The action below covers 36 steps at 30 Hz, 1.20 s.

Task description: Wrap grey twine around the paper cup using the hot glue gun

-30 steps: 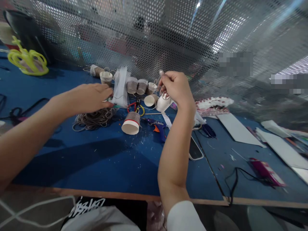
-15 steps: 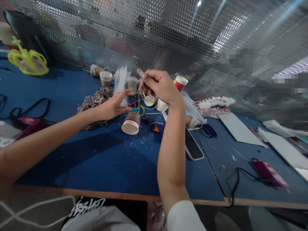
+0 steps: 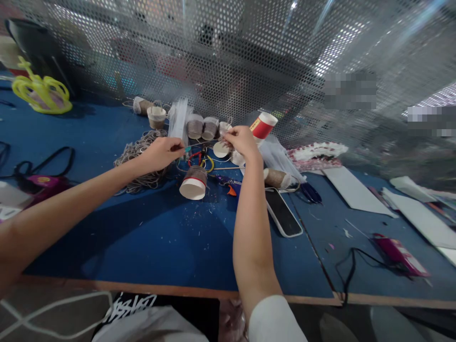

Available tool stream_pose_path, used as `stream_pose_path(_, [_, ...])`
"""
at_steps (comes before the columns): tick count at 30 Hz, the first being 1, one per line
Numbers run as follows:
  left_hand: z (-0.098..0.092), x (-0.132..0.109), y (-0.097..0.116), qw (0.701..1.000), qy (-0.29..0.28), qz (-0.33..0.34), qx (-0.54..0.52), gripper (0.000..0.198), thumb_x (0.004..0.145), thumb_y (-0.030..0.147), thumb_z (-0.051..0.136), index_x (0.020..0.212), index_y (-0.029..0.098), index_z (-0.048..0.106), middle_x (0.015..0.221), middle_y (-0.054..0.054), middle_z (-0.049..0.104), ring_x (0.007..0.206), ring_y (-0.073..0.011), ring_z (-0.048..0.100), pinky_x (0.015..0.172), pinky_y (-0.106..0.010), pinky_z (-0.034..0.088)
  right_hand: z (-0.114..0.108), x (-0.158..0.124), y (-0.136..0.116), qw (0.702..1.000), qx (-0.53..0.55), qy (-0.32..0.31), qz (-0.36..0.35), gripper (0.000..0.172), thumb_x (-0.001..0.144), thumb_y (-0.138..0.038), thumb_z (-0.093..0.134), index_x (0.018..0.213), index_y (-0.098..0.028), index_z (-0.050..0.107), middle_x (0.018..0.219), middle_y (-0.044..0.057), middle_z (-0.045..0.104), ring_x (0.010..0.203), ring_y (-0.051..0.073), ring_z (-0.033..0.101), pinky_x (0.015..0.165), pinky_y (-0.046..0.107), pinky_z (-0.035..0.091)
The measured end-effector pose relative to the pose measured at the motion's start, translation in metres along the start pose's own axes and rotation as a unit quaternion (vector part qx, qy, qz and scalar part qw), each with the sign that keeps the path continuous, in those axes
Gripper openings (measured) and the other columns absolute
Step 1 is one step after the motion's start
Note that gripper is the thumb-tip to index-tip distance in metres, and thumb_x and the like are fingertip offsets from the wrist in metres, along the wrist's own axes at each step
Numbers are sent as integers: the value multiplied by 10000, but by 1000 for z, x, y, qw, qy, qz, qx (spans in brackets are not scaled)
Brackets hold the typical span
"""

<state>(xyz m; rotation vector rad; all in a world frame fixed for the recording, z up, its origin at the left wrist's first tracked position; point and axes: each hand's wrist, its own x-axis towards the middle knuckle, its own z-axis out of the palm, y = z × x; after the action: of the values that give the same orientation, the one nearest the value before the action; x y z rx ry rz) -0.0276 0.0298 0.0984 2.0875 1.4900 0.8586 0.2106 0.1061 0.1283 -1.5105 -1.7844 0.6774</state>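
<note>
My left hand (image 3: 163,153) is closed in a pinch above the pile of grey cord (image 3: 140,156), a teal nail showing at the thumb tip. My right hand (image 3: 242,141) pinches too, further right, in front of the small cups. A thin cord (image 3: 206,141) seems to run between the two hands; its ends are hidden by the fingers. Below them a cord-wrapped paper cup (image 3: 193,183) lies on its side, mouth toward me. Pliers with red and yellow handles (image 3: 209,165) lie just behind it.
Cord-wrapped cups (image 3: 195,127), a bundle of clear sticks (image 3: 178,118) and a red paper cup (image 3: 264,125) stand at the back by the perforated metal screen. A blue glue gun (image 3: 231,185) and a phone (image 3: 284,213) lie near my right forearm. A yellow crown (image 3: 42,90) sits far left.
My hands have moved apart: the left drew back leftward, and the right came lower and slightly right. Two wrapped cups at the back are now uncovered. The lying cup stayed put.
</note>
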Motion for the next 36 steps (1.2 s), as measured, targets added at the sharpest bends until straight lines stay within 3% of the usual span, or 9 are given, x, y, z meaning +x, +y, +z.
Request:
stream_pose_path(4, [-1, 0, 1, 998, -12, -31, 52, 250, 840, 243, 538, 595, 190, 540, 557, 16, 522, 590, -133, 497, 636, -273, 370, 20, 6, 20, 999, -12, -42, 29, 102, 772, -129, 741, 732, -158, 652, 641, 10, 691, 589, 132, 656, 665, 279, 582])
stream_pose_path(8, [-9, 5, -4, 992, -43, -114, 15, 326, 828, 272, 528, 512, 202, 490, 461, 31, 448, 464, -116, 414, 535, -268, 339, 29, 9, 28, 996, -55, -56, 32, 85, 799, -150, 729, 875, -127, 699, 835, 72, 763, 763, 164, 729, 787, 318, 598])
stream_pose_path(15, [-5, 2, -5, 936, -331, -116, 21, 271, 777, 227, 508, 518, 183, 579, 634, -70, 716, 472, -134, 572, 531, -263, 458, 38, 9, 5, 979, -190, -72, -3, 326, 615, -97, 880, 879, -152, 698, 1057, 131, 729, 1071, 302, 694, 1007, 442, 528])
stream_pose_path(21, [4, -9, 5, 912, -394, -92, 70, 209, 801, 194, 449, 713, 150, 634, 802, -116, 788, 617, -169, 710, 568, -241, 523, 47, -2, -9, 956, -288, 15, -56, 537, 703, -183, 869, 1172, -169, 609, 1353, 184, 512, 1293, 398, 517, 1085, 545, 447])
stream_pose_path(24, [4, -8, 5, 912, -391, -77, 98, 216, 833, 217, 461, 777, 141, 655, 818, -112, 781, 670, -176, 722, 619, -244, 531, 50, -7, -6, 936, -333, 81, -81, 672, 707, -263, 883, 1272, -164, 533, 1380, 207, 453, 1340, 444, 433, 1069, 599, 438])
stream_pose_path(27, [-1, -5, 4, 918, -356, -28, 176, 205, 850, 278, 532, 834, 146, 687, 913, -122, 773, 783, -204, 713, 726, -274, 519, 49, -5, 1, 929, -341, 101, -102, 698, 705, -350, 884, 1270, -171, 515, 1359, 199, 447, 1307, 430, 456, 1053, 609, 449])
stream_pose_path(31, [-14, -1, 2, 908, -322, -15, 270, 318, 886, 400, 550, 995, 145, 705, 1066, -151, 748, 949, -285, 693, 793, -323, 490, 43, 2, 5, 952, -296, 36, -70, 460, 703, -237, 880, 1075, -153, 622, 1306, 174, 541, 1274, 382, 533, 1060, 535, 472])
stream_pose_path(34, [-19, 1, -4, 918, -258, -38, 300, 359, 917, 385, 497, 1071, 121, 686, 1100, -175, 731, 993, -313, 686, 814, -351, 491, 38, 6, 6, 969, -243, -28, -34, 211, 710, -137, 845, 800, -151, 655, 1003, 115, 713, 1080, 303, 682, 992, 441, 531])
stream_pose_path(36, [-16, 0, -7, 933, -195, -30, 301, 360, 929, 346, 466, 1119, 111, 660, 1148, -185, 712, 1043, -316, 676, 850, -368, 494, 37, 6, 7, 974, -218, -51, -25, 200, 720, -113, 824, 682, -164, 635, 800, 68, 736, 923, 253, 735, 907, 377, 572])
